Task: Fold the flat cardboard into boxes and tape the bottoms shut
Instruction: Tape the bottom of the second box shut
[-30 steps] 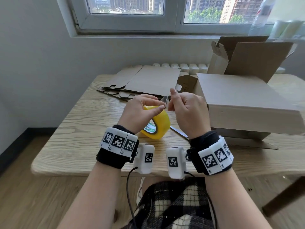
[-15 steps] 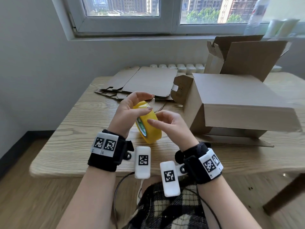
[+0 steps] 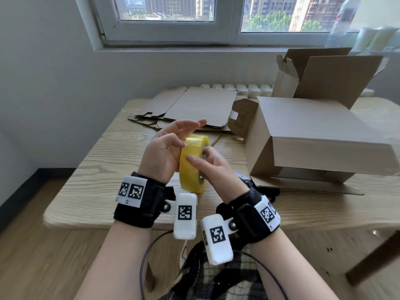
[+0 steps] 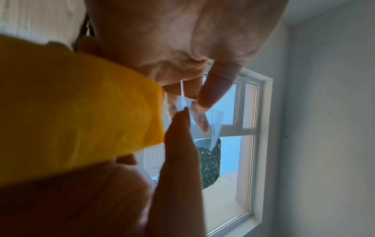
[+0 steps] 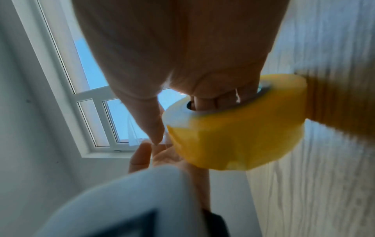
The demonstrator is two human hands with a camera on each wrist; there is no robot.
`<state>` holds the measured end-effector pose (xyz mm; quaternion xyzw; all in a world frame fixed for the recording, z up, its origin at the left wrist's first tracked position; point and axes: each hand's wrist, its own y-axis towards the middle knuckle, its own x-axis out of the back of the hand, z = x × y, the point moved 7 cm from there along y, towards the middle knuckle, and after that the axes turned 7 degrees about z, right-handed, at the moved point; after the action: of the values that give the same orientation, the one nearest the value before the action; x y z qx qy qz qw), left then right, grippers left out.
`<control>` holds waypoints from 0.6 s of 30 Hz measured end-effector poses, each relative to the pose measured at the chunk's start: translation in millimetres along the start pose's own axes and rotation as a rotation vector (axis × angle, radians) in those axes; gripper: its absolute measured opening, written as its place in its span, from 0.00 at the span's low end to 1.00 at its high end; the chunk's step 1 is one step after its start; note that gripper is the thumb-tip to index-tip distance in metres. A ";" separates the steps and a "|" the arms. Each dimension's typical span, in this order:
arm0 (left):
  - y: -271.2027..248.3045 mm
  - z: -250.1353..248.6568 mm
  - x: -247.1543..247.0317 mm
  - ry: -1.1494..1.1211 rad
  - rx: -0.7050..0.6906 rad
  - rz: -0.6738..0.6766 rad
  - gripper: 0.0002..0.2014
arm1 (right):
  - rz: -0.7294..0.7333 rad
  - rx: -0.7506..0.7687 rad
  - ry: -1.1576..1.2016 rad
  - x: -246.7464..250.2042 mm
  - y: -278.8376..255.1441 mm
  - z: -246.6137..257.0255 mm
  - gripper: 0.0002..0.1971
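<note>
My right fingers (image 5: 213, 102) are hooked through the core of the yellow tape roll (image 3: 193, 163), curled around its inner wall, with the thumb stretched along the outer face toward the loose end. In the left wrist view, that thumb and one of my left fingers (image 4: 178, 128) meet on a crumpled clear tab of tape (image 4: 201, 115) just off the roll's edge. My left hand (image 3: 166, 152) cups the roll's far side with its fingers mostly extended, so I read it as relaxed, touching the tab but not clamped on it. My right hand (image 3: 214, 167) carries the roll, which stands on edge in the air above the wooden table (image 3: 104, 169), close to my body.

I judge the step as freeing the tape's end, before any taping. The folded box (image 3: 313, 135) lies on its side to my right, 1 end flap open toward me, and I cannot see any tape on it. A stack of flat cardboard (image 3: 194, 107) waits at the far edge, and another opened box (image 3: 331, 79) stands behind.

Next I need a firm pinch on the tab, then a steady pull to draw out a strip without it folding onto itself, then a move over to the box's bottom seam.
</note>
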<state>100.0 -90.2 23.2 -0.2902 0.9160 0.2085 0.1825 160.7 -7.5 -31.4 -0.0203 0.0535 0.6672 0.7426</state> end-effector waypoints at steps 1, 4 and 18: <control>-0.6 -1.1 0.7 -0.013 -0.001 -0.006 0.23 | 0.007 0.005 -0.004 -1.8 -0.7 -1.4 0.24; -4.8 -5.8 5.9 -0.010 -0.018 -0.008 0.23 | 0.000 0.069 -0.007 -4.3 -2.1 1.6 0.22; -18.1 -16.7 7.7 0.292 0.164 -0.128 0.20 | -0.540 0.682 -1.029 5.7 -29.6 76.5 0.29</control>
<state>101.5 -115.4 28.9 -0.3592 0.9263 0.0766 0.0835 194.7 2.6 42.8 0.5231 -0.1064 0.3284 0.7792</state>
